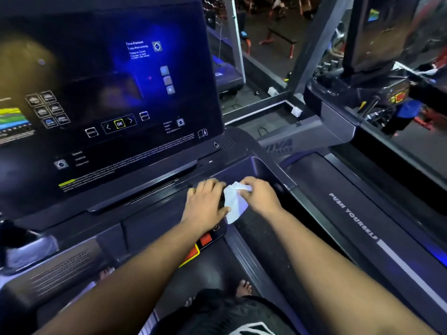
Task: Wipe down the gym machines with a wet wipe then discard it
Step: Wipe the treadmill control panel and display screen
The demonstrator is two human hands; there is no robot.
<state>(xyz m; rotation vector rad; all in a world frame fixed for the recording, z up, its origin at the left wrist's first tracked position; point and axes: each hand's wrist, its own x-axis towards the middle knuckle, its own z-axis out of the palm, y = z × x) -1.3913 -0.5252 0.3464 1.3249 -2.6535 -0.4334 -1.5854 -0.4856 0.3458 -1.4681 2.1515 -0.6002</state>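
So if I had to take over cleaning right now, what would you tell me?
Left hand: pinches the lower edge of the wet wipe with the thumb, fingers lying on the treadmill console.
Right hand: grips the wipe's top end.
The wipe hangs stretched between both hands, just above the console's right tray; it looks as if it is being unfolded or refolded.
Done: I cannot tell which parts have been wiped.
Left: wipe the console, the screen and the other machines, then throw the wipe away. No bin shows here, so you will have to look for one.
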